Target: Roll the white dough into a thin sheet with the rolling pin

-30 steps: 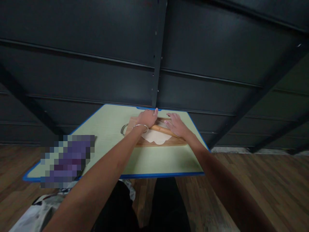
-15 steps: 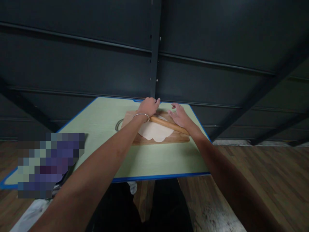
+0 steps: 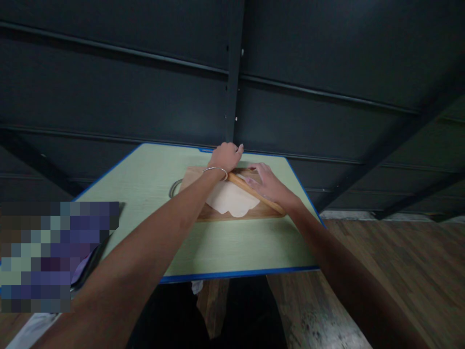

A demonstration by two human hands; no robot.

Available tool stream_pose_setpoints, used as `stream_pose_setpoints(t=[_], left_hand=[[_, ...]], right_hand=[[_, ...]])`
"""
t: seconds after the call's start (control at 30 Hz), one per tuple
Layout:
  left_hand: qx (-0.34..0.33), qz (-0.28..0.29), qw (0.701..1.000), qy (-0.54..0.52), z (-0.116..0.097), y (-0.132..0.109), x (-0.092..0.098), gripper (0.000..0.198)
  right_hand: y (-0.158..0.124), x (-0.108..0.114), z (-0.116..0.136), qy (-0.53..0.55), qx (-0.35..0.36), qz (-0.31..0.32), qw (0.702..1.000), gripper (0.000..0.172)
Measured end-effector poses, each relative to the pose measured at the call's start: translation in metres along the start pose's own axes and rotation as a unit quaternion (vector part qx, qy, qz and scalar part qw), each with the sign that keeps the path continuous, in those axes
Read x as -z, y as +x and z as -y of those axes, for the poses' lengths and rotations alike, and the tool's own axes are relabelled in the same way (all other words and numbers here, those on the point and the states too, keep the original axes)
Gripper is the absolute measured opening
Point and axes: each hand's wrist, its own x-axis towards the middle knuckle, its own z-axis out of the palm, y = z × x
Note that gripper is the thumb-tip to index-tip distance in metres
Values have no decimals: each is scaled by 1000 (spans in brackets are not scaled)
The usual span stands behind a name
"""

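Note:
A flat sheet of pale dough [image 3: 229,198] lies on a wooden board [image 3: 236,213] on a green table with a blue rim [image 3: 232,274]. A wooden rolling pin [image 3: 254,193] lies slantwise across the far part of the dough. My left hand [image 3: 225,157], with a silver bangle on its wrist, rests palm down on the pin's far left end, fingers stretched forward. My right hand [image 3: 269,183] lies flat on the pin's right part, fingers spread.
A metal ring-shaped handle [image 3: 174,188] sticks out left of the board. A blurred-out patch [image 3: 54,252] covers the table's near left corner. A dark panelled wall [image 3: 232,72] stands right behind the table. Wooden floor [image 3: 399,271] runs to the right.
The pin has rolled away from me over the dough, and its angle has steepened. Both hands have moved forward with it. More dough shows on the near side.

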Motion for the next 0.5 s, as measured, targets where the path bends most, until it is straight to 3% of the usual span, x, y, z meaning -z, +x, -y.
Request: stream_pose_setpoints(t=[0.27,0.5], left_hand=[[-22,24,999,-2,-1,9,-7,58],[-79,135,987,41,4,22,-17,57]], right_hand=[[1,-9,-7,-12,-5,44,999,42],[0,-12,-8,-21,-12,44,999,43]])
